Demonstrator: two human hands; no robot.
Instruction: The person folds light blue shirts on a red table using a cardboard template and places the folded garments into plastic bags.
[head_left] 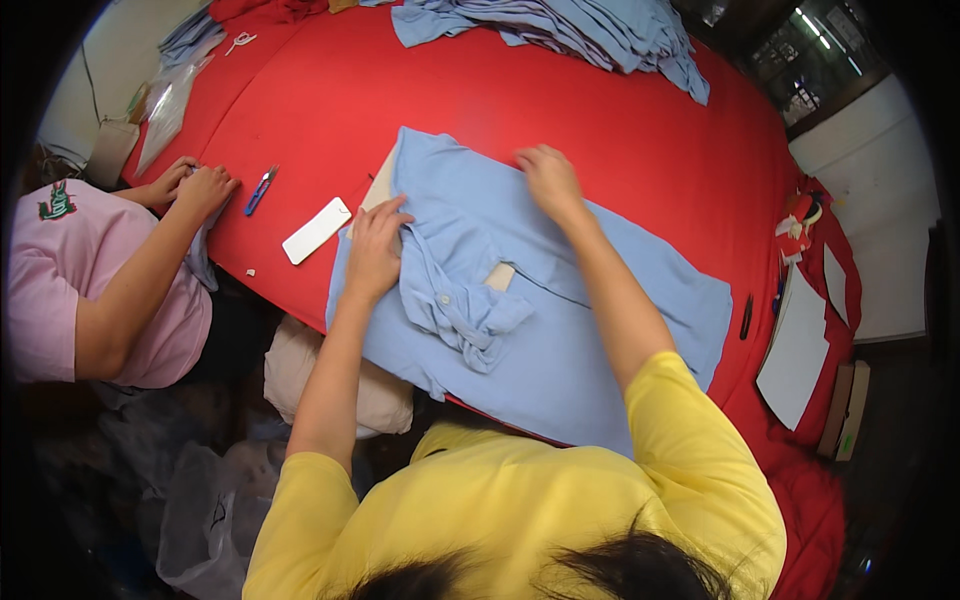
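Note:
A light blue polo shirt [610, 365] lies spread over the near part of the table, its buttoned placket and collar bunched in the middle. A cream flat piece [381, 186] shows past the shirt's upper left edge. My left hand [375, 248] rests on the shirt beside the bunched part, its fingers spread over the cloth and the thumb hidden. At the shirt's far edge, my right hand [550, 182] hovers or rests with loosely bent fingers apart; I see nothing in it. Left of the shirt lies a white tag-shaped card [316, 231].
Red cloth [300, 110] covers the table. Blue thread snips [262, 190] lie near a co-worker's hands [205, 190], which hold blue cloth. Piled blue garments [590, 30] occupy the far side. A dark slim tool [747, 316] and white sheets [793, 350] lie at the right.

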